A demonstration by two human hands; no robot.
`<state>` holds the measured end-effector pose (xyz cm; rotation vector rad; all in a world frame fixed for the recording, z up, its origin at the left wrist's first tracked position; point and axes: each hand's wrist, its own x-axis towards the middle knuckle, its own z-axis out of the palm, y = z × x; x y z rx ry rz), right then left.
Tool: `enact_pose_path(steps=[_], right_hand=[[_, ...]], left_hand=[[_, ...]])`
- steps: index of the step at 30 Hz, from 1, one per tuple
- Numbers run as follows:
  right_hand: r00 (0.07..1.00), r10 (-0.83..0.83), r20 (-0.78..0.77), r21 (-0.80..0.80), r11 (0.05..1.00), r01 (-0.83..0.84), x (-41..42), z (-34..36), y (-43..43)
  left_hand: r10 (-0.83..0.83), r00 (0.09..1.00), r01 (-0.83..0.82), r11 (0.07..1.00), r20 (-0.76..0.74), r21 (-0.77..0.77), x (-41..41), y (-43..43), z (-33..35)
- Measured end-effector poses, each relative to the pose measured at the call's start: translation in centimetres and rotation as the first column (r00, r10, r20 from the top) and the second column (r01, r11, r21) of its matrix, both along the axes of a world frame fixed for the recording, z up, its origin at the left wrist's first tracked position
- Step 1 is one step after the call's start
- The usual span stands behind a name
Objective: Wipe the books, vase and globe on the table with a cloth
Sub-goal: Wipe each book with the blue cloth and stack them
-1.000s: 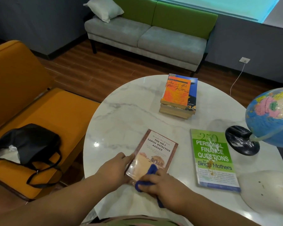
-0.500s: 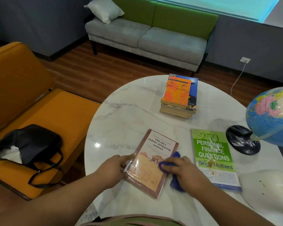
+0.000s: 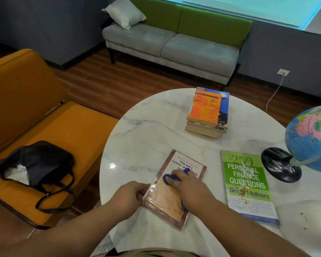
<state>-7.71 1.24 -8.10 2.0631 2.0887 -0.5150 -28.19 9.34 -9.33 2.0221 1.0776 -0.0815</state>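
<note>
Head view. A paperback (image 3: 167,203) titled "THE NO.1 LADIES' DE…" lies near the desk's (image 3: 146,136) front edge. The green book (image 3: 248,182) beside it reads "250 PERSONAL FINANCE QUESTIONS for Single Mothers". The left hand (image 3: 130,195) pinches the paperback's left edge. The right hand (image 3: 191,190) is palm down, its grip curled round a blue cloth (image 3: 168,179) on the cover.

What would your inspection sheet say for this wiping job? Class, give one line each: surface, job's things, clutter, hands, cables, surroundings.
Surface: round white marble table, glossy.
Job's things: blue cloth on brown paperback; green book, stained; book stack; globe; white vase, specked.
Clutter: nothing seen.
Hands: left hand grips the paperback's edge; right hand presses the cloth on its cover.
Cables: white cable plugged into wall socket.
Surroundings: orange chair with black bag; grey-green sofa.
</note>
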Motion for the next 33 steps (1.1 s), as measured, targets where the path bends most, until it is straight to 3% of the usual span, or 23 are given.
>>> enact_pose_path(steps=[3,5,7,11,13,17,19,22,25,27,31,33], right_hand=[[0.962,0.256,-0.095,0.061,0.966,-0.251,-2.7,-1.3,-1.2],[0.933,0.332,-0.141,0.059,0.943,-0.327,-2.8,-2.5,-1.4],[0.951,0.289,-0.113,0.068,0.957,-0.282,-1.7,-2.7,-0.2],[0.991,-0.106,-0.079,0.022,0.994,0.108,0.1,-0.8,2.1],[0.998,-0.064,-0.006,-0.009,0.998,0.064,-0.8,0.1,2.1],[0.965,0.213,-0.150,0.010,0.977,-0.214,-3.7,-1.1,0.2],[0.964,0.214,-0.158,0.038,0.977,-0.211,-3.1,-1.7,0.3],[0.967,-0.132,-0.220,0.036,0.989,0.143,-0.3,-0.8,1.8],[0.962,-0.271,-0.005,0.031,0.962,0.271,2.8,-0.1,3.1],[0.966,-0.256,0.026,-0.019,0.966,0.257,2.3,0.4,3.4],[0.999,0.035,-0.030,-0.024,0.999,-0.035,-1.2,-0.5,2.7],[0.997,0.058,-0.060,-0.012,0.998,-0.059,-1.2,-1.2,2.4]], left_hand=[[0.001,1.000,-0.001,1.000,0.016,-0.013,-0.1,0.1,-0.2],[0.006,1.000,-0.005,1.000,0.024,-0.031,-0.2,0.3,-0.2],[0.010,1.000,-0.009,0.999,0.017,-0.036,-0.1,0.4,-0.3],[0.013,1.000,-0.013,0.999,-0.011,-0.044,0.1,0.4,-0.3],[0.014,1.000,-0.014,0.999,-0.013,-0.039,0.1,0.4,-0.4],[0.030,1.000,-0.031,0.999,-0.008,-0.037,0.0,0.5,-0.6],[0.024,1.000,-0.024,0.999,0.001,-0.035,-0.1,0.5,-0.6],[0.003,1.000,-0.003,1.000,0.005,-0.014,0.0,0.6,-0.3],[-0.006,1.000,0.006,1.000,0.000,-0.002,-0.1,0.5,-0.2],[-0.011,1.000,0.011,1.000,0.006,0.004,-0.1,0.5,-0.3],[-0.001,1.000,0.001,1.000,0.009,0.010,0.0,0.4,-0.4],[0.005,1.000,-0.005,1.000,0.013,0.007,0.0,0.4,-0.4]])
